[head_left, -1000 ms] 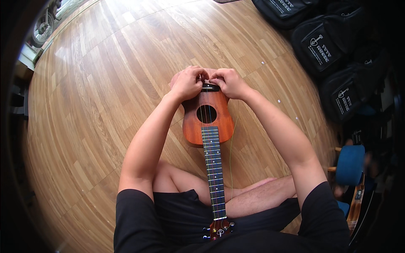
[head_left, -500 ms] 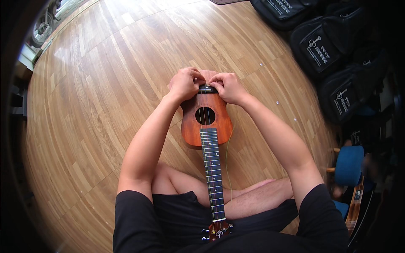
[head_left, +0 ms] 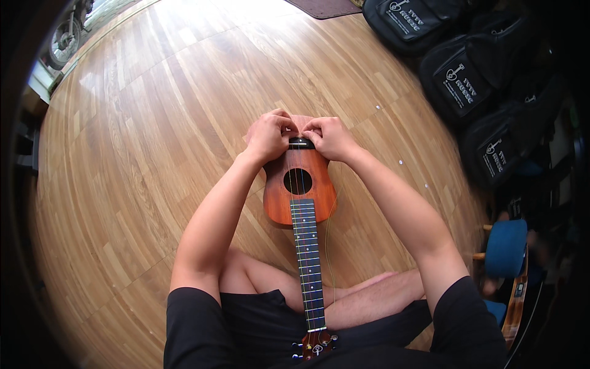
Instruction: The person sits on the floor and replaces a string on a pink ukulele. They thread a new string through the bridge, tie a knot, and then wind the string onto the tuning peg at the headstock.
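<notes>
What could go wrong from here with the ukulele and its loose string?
The loose string bows out beside the neck, so it might snag or kink.
The left hand and right hand crowd the bridge; a slipping finger could scratch the ukulele.
The neck reaches across the crossed legs, so a leg shift might jolt it.

left grip (head_left: 268,136), right grip (head_left: 332,139) at bridge (head_left: 300,146) | ukulele (head_left: 279,198) face-up, neck (head_left: 308,264) toward lap (head_left: 375,329) | black bags (head_left: 458,83) upper right
</notes>
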Motion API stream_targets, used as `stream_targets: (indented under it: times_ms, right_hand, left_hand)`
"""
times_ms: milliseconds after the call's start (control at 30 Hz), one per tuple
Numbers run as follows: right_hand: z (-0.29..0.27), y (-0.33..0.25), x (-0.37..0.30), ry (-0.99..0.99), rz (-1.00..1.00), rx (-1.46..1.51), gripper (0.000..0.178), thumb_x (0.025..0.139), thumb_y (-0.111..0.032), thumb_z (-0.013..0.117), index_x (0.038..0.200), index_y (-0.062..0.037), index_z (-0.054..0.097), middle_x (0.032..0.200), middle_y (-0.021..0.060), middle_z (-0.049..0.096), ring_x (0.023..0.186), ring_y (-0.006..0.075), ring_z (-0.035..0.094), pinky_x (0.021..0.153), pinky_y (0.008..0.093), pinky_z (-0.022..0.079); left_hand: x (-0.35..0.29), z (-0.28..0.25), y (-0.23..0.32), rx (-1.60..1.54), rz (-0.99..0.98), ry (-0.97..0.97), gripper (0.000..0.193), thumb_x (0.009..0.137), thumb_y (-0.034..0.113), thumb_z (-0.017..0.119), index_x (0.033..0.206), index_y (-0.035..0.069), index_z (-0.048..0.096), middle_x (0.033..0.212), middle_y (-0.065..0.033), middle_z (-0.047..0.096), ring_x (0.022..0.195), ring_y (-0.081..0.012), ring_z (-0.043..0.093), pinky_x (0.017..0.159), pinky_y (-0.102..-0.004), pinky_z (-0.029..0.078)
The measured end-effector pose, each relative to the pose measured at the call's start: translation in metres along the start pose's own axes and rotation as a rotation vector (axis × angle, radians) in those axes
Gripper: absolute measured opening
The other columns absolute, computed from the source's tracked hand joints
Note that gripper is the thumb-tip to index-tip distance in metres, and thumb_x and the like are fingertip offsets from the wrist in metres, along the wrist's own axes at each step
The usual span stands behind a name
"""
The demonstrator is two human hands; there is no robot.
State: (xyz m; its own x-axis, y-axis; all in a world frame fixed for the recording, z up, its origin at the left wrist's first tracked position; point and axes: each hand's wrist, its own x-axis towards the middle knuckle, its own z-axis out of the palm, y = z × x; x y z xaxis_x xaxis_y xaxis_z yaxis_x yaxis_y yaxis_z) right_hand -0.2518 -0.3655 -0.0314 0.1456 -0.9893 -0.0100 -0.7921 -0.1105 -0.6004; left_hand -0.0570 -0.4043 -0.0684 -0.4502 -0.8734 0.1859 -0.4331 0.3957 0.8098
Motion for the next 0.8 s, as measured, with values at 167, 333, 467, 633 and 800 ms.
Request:
stream_targets:
  times_ms: [167,333,467,633,800]
  right_hand:
    - [0.002,-0.004,-0.004,-0.005,0.135,0.131,0.013,0.091,-0.01,0.071,0.094,0.0021,0.074,0.085,0.0149,0.073,0.077,0.0206,0.069,0.072,0.0339,0.054]
    - [0.003,0.014,-0.002,0.005,-0.124,0.014,0.01,0.09,-0.006,0.07,0.095,0.0013,0.074,0.089,0.0172,0.073,0.079,0.0267,0.07,0.074,0.0366,0.055]
    - [0.003,0.007,0.0,-0.042,-0.114,0.0,0.009,0.089,-0.004,0.069,0.095,0.0004,0.074,0.092,0.0187,0.073,0.084,0.0309,0.07,0.076,0.0383,0.055]
    - [-0.008,0.006,0.005,-0.109,-0.21,-0.072,0.01,0.09,-0.008,0.069,0.095,0.0,0.073,0.093,0.0195,0.072,0.086,0.032,0.07,0.076,0.0387,0.054]
    - [-0.01,0.006,0.009,-0.15,-0.165,-0.091,0.013,0.091,-0.011,0.069,0.096,0.0007,0.073,0.093,0.0205,0.072,0.085,0.0332,0.07,0.076,0.0394,0.054]
  left_hand:
    - [-0.002,0.0,-0.003,0.021,0.074,0.001,0.009,0.081,0.007,0.073,0.087,0.01,0.08,0.097,-0.0066,0.068,0.089,-0.0265,0.069,0.077,-0.0361,0.053]
    - [-0.001,-0.004,0.002,0.118,0.219,-0.047,0.018,0.081,0.001,0.067,0.089,0.012,0.08,0.101,-0.0057,0.068,0.093,-0.0275,0.068,0.08,-0.0376,0.053]
    - [-0.004,-0.008,0.0,0.153,0.294,-0.098,0.03,0.075,-0.005,0.062,0.093,0.01,0.08,0.103,-0.0085,0.068,0.098,-0.0292,0.066,0.085,-0.0386,0.053]
    - [-0.005,-0.005,-0.001,0.114,0.36,-0.102,0.039,0.071,-0.011,0.058,0.098,0.009,0.08,0.103,-0.0124,0.067,0.103,-0.0316,0.064,0.09,-0.0395,0.051]
    - [-0.007,-0.002,-0.003,0.081,0.333,-0.071,0.041,0.071,-0.012,0.058,0.099,0.009,0.08,0.102,-0.0123,0.067,0.101,-0.0314,0.064,0.09,-0.0391,0.051]
